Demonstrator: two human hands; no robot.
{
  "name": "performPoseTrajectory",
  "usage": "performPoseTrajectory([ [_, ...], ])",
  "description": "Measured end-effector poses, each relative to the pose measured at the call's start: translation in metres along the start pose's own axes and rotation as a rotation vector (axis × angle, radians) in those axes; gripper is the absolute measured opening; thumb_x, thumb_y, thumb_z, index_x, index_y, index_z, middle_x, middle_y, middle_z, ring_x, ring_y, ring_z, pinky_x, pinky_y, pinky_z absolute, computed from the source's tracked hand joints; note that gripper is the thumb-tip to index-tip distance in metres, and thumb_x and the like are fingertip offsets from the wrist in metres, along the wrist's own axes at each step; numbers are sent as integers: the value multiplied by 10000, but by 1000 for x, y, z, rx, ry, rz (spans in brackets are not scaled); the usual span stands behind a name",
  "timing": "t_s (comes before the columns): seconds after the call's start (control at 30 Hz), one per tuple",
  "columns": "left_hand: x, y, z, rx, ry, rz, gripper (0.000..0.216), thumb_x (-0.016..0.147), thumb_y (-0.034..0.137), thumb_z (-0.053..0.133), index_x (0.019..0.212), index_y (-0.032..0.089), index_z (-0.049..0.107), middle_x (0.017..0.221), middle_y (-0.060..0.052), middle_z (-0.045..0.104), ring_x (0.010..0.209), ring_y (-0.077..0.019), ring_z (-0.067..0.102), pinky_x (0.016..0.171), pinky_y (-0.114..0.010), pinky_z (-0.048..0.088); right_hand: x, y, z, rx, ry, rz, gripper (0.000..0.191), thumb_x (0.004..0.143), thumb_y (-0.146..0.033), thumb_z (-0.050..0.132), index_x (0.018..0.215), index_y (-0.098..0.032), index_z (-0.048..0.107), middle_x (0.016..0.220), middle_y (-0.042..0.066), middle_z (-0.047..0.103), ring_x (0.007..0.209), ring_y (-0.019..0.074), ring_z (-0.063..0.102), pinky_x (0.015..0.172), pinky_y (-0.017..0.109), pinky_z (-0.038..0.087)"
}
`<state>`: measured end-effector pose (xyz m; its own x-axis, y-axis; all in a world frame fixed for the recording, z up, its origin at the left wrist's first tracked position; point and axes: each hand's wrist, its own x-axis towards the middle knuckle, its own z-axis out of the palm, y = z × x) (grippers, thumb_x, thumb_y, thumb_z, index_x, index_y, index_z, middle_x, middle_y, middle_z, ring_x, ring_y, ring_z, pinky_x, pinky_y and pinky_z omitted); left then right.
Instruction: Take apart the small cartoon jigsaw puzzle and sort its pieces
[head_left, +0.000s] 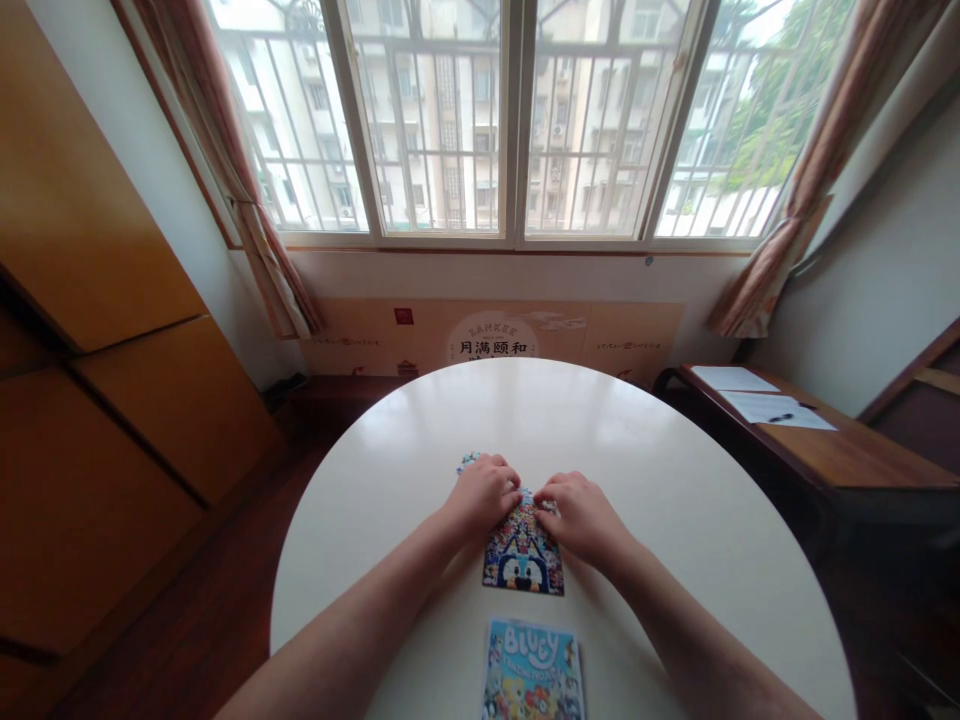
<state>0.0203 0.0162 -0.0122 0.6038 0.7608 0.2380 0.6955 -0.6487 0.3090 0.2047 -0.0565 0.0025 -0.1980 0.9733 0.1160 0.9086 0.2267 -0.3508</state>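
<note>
A partly assembled jigsaw puzzle (523, 560) with a blue cartoon dog's face lies on the white round table (390, 430). My left hand (489, 490) rests at its upper left edge, fingers bent inward. At the upper right edge is my right hand (574, 505), thumb and fingers curled toward the puzzle. Whatever either hand pinches is too small or too covered to make out. Just beyond my left hand sits a small group of loose puzzle pieces (469, 460). Closer to me lies a light blue Bluey box or booklet (532, 670).
On the right stands a wooden desk (885, 440) with papers (776, 410) and a dark pen (781, 417). An orange-brown cabinet (112, 430) is at the left. Behind the table, a printed cardboard panel (360, 325) sits beneath the barred window (450, 120), which has curtains (259, 240) at its sides.
</note>
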Motion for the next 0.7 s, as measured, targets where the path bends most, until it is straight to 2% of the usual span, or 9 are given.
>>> performPoseTrajectory([
  [0.27, 2, 3, 1, -26, -36, -73, 107, 808, 263, 689, 888, 213, 740, 988, -70, 679, 968, -244, 601, 945, -378, 432, -2, -3, -2, -13, -11, -3, 224, 828, -288, 590, 970, -271, 763, 990, 60, 697, 994, 221, 591, 862, 296, 425],
  [0.43, 2, 2, 2, -42, 1, -62, 114, 790, 236, 694, 897, 218, 728, 1005, -57, 684, 988, -246, 596, 929, -362, 440, -3, -2, -1, 10, -12, -10, 208, 816, -287, 619, 966, -274, 762, 991, 58, 695, 984, 205, 600, 867, 273, 426],
  [0.7, 3, 6, 1, -69, 21, -44, 120, 787, 137, 655, 816, 224, 732, 845, -19, 730, 848, -204, 642, 846, -318, 455, -2, -2, -2, 14, -18, -18, 230, 819, -242, 590, 965, -269, 765, 993, 58, 694, 973, 198, 609, 862, 272, 427],
])
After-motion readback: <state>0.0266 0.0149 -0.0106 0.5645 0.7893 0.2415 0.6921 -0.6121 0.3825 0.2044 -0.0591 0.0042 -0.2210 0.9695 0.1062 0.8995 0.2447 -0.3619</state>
